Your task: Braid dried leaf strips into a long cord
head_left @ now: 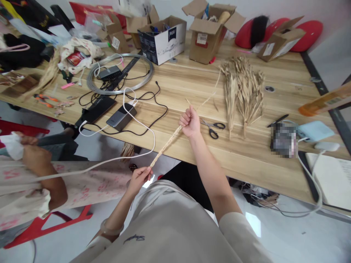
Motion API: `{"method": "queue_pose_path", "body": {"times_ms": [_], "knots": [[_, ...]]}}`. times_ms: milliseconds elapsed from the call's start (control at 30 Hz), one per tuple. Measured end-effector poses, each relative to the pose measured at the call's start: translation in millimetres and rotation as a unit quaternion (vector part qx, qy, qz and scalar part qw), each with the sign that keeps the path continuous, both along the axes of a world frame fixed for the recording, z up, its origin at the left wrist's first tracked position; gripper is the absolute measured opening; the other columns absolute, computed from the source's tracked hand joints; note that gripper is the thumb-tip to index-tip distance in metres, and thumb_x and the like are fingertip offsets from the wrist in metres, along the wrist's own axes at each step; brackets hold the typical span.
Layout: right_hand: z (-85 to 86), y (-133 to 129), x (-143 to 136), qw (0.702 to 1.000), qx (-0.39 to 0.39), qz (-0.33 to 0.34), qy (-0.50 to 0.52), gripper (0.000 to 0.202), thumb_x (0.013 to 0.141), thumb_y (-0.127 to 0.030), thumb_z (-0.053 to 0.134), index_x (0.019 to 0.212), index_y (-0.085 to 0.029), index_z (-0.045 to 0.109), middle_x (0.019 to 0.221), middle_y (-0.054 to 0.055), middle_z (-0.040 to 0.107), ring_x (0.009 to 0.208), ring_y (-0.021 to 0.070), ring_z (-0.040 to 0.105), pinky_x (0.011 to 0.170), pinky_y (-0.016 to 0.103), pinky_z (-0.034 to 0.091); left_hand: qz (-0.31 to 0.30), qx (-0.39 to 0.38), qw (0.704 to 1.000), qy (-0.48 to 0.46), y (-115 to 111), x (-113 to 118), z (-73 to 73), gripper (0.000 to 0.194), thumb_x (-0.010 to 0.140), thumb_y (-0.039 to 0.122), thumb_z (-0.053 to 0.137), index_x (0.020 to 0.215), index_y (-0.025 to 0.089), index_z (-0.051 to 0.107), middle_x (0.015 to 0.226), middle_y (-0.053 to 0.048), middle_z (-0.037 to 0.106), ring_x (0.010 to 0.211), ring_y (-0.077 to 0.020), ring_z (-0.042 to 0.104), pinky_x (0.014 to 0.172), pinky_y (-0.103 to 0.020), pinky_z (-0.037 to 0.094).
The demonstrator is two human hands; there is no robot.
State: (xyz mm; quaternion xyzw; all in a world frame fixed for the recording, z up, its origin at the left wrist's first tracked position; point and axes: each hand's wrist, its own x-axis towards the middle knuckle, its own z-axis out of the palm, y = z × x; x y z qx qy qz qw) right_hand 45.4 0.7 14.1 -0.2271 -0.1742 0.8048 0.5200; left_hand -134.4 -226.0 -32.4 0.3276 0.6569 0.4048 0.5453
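A narrow braided straw-coloured strip stretches slantwise between my two hands. Its lower end is pinched in the fingers of my left hand, just off the table's front edge. My right hand is closed in a fist round the upper end, above the table. Loose strands stick out past that fist, one long strand running up toward the dried leaves. Black-handled scissors lie just right of my right hand, their blades partly hidden behind it. Bundles of dried leaves lie farther right on the table.
Left on the table are a wire coil, a power bank and cables. Open boxes stand at the back. A white cable passes near my left hand. Another person's arm is at left; a notebook lies right.
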Motion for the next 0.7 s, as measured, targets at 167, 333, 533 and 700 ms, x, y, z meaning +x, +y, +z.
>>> {"method": "queue_pose_path", "body": {"times_ms": [167, 333, 533, 700], "knots": [[-4.3, -7, -11, 0.998, -0.005, 0.070, 0.006, 0.050, 0.088, -0.040, 0.050, 0.052, -0.021, 0.022, 0.039, -0.010, 0.020, 0.032, 0.0048, 0.019, 0.031, 0.017, 0.018, 0.033, 0.043, 0.998, 0.042, 2, 11, -1.7, 0.049, 0.065, 0.061, 0.063, 0.063, 0.012, 0.062, 0.043, 0.001, 0.050, 0.038, -0.0040, 0.032, 0.038, -0.019, 0.023], [-6.2, -9, -13, 0.997, -0.036, 0.061, 0.018, 0.055, 0.087, -0.044, 0.050, 0.053, -0.021, 0.014, 0.039, -0.010, 0.013, 0.031, 0.0046, 0.010, 0.031, 0.018, 0.011, 0.042, 0.009, 0.999, 0.012, 7, 13, -0.6, 0.050, 0.063, 0.062, 0.063, 0.060, 0.013, 0.058, 0.039, 0.004, 0.043, 0.036, -0.0042, 0.031, 0.037, -0.018, 0.020], [-5.2, -10, -14, 0.997, -0.020, 0.054, 0.046, 0.049, 0.091, -0.038, 0.045, 0.052, -0.020, 0.021, 0.040, -0.009, 0.017, 0.033, 0.0051, 0.013, 0.031, 0.017, 0.015, 0.035, 0.019, 0.999, 0.025, 11, 13, 3.6, 0.050, 0.064, 0.063, 0.062, 0.060, 0.013, 0.057, 0.038, 0.004, 0.041, 0.036, -0.0042, 0.029, 0.038, -0.018, 0.019], [-2.5, -22, -24, 0.993, -0.007, 0.114, 0.043, 0.045, 0.086, -0.032, 0.053, 0.053, -0.019, 0.025, 0.041, -0.009, 0.020, 0.034, 0.0056, 0.022, 0.034, 0.016, 0.023, 0.031, 0.062, 0.996, 0.057, 22, 22, 8.0, 0.050, 0.069, 0.062, 0.058, 0.063, 0.013, 0.060, 0.043, 0.002, 0.044, 0.039, -0.0062, 0.035, 0.039, -0.020, 0.024]]}}
